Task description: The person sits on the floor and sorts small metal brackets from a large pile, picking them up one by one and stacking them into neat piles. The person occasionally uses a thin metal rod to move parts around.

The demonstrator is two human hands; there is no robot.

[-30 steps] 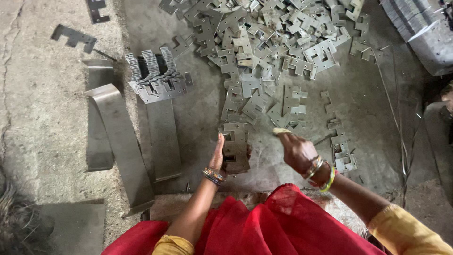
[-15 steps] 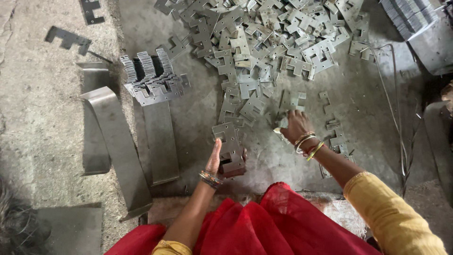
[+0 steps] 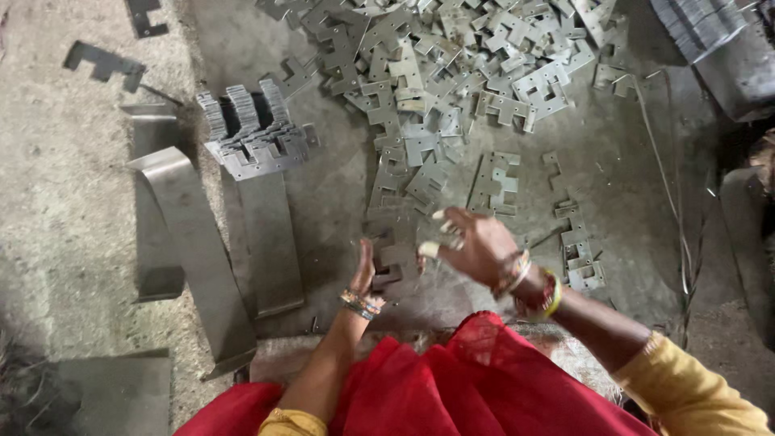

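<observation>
My left hand (image 3: pixel 365 273) is upright on the floor, gripping a small stack of grey notched metal plates (image 3: pixel 393 257) stood on edge. My right hand (image 3: pixel 475 244) hovers just right of that stack with its back up. Its fingers are spread, with pale tape on the tips, and I see nothing between them. Bangles are on both wrists. A couple of loose plates (image 3: pixel 494 182) lie flat just beyond the right hand. The big heap of the same stamped plates (image 3: pixel 452 73) covers the floor farther ahead.
A neat fanned stack of plates (image 3: pixel 254 136) stands to the left on long bent metal strips (image 3: pixel 194 250). More plates (image 3: pixel 580 258) lie to the right beside a thin wire (image 3: pixel 670 190). Stacked grey sheets (image 3: pixel 710 40) are at top right. Red cloth (image 3: pixel 452 379) covers my lap.
My right hand reached out to the loose plates ahead, then drew back to the stack held by my left hand. The left hand stayed on the stack.
</observation>
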